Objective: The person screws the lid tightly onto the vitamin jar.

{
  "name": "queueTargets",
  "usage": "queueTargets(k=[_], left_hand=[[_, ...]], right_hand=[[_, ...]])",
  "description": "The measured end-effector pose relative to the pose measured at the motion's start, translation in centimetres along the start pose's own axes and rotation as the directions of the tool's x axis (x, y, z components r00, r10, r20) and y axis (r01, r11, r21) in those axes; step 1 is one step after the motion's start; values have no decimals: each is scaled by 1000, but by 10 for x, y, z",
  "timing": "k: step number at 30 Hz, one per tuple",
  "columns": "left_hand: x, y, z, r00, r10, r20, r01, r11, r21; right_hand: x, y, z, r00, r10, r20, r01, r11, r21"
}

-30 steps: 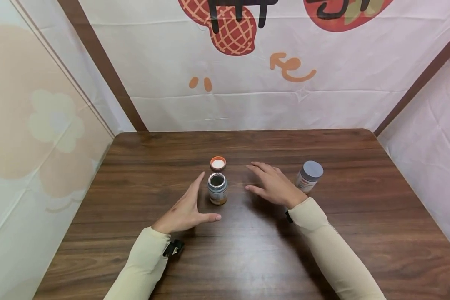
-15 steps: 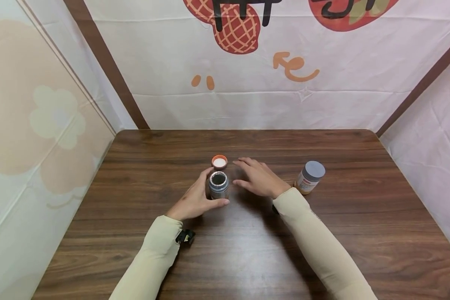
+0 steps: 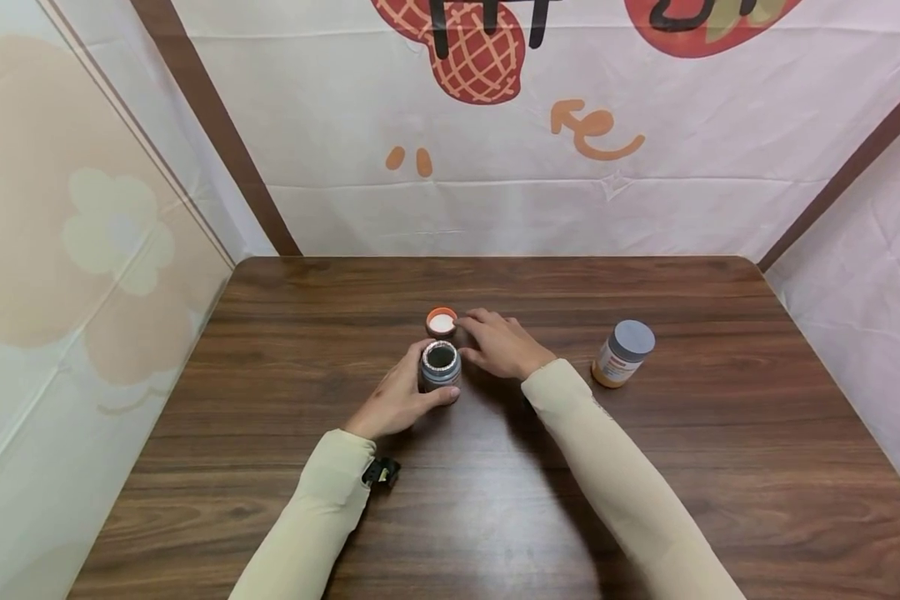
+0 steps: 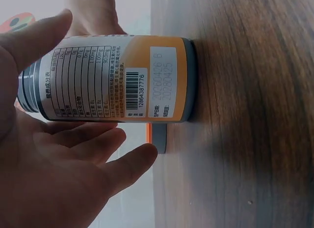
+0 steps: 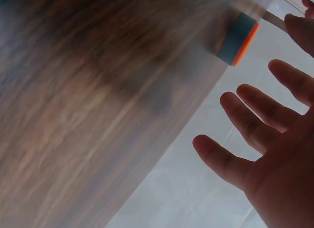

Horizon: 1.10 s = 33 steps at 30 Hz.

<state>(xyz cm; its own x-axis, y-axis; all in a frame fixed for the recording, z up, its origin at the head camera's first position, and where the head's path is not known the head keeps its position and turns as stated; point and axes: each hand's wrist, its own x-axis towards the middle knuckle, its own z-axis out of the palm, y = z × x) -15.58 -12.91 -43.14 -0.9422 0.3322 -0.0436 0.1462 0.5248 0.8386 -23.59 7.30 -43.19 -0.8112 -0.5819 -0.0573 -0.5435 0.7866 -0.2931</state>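
An uncapped supplement bottle [image 3: 441, 377] stands upright on the table, its mouth ringed with torn foil. My left hand [image 3: 396, 402] holds it from the left, thumb at the near side and fingers at the far side. In the left wrist view the bottle's label [image 4: 117, 80] shows a printed table and a barcode. Just behind the bottle lies its grey cap [image 3: 442, 322], orange rim and white inside facing up. My right hand [image 3: 501, 345] hovers to the right of cap and bottle; in the right wrist view its fingers [image 5: 245, 122] are extended, apart from the cap.
A second bottle [image 3: 621, 354], with a grey cap, white label and orange base, stands upright on the right. Under everything is a dark wooden table [image 3: 270, 367]. A printed cloth [image 3: 330, 125] hangs behind its far edge, with more cloth at the sides.
My left hand has moved right and come round the uncapped bottle. My right hand has moved left, nearer the cap. Bottles and cap stay in place.
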Motion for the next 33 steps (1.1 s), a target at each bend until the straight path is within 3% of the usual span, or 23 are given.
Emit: queueTargets(k=[7, 14, 33], left_hand=[[0, 1, 4, 999, 21, -40, -21, 1000, 3], [1, 2, 8, 999, 14, -29, -14, 1000, -25], [-2, 1, 9, 1000, 3, -22, -5, 996, -88]], right_hand=[[12, -4, 3, 997, 48, 61, -46, 998, -45], [18, -8, 7, 990, 95, 107, -86, 992, -88], [10, -7, 7, 993, 84, 87, -75, 991, -108]])
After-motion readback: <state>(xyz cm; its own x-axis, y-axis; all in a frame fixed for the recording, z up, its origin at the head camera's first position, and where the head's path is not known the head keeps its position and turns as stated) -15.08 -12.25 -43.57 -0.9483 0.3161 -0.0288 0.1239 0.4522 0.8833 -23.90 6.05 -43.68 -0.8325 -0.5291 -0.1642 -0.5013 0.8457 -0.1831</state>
